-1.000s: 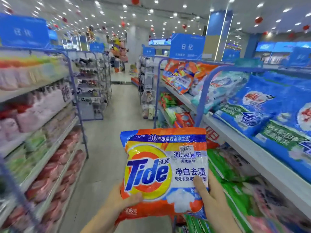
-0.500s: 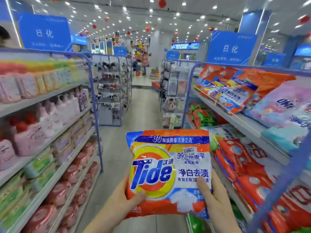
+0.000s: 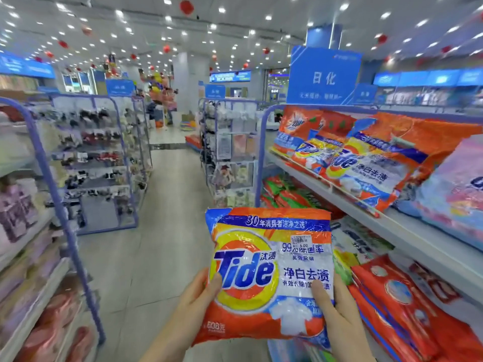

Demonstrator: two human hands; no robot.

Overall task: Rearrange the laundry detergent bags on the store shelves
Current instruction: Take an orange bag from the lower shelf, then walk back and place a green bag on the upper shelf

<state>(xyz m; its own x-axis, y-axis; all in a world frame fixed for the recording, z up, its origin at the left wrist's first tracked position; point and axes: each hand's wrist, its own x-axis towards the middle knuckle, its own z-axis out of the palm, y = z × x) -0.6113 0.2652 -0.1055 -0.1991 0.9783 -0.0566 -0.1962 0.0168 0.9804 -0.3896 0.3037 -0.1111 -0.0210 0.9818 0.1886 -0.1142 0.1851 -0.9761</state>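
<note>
Head cam, left to right. Left shelving unit with a blue-violet tube frame [image 3: 49,184], stocked with pale pink bottles [image 3: 15,212]; all blurred, labels unreadable. Behind it a second blue-framed rack [image 3: 96,158] of small dark goods, too small to identify. Grey tiled aisle floor [image 3: 162,231] runs up the middle.

My left hand [image 3: 193,296] grips the lower left edge of the orange-and-blue plastic Tide detergent bag [image 3: 266,273], thumb on the front by the logo, other fingers hidden behind. My right hand [image 3: 337,317] grips the lower right edge the same way, thumb on the white text panel. Bag is upright, front towards me, in the air over the aisle, just beside the right-hand shelves and not touching them. White price sticker near its top right.

On the right: white upper shelf [image 3: 423,231] holds a row of matching orange Tide bags [image 3: 366,165] leaning back, then a pink-and-blue bag [image 3: 454,184] at the far right. Red flat bags [image 3: 392,296] lie on the shelf below. Blue overhead sign with white characters [image 3: 324,77] sits above that unit.
</note>
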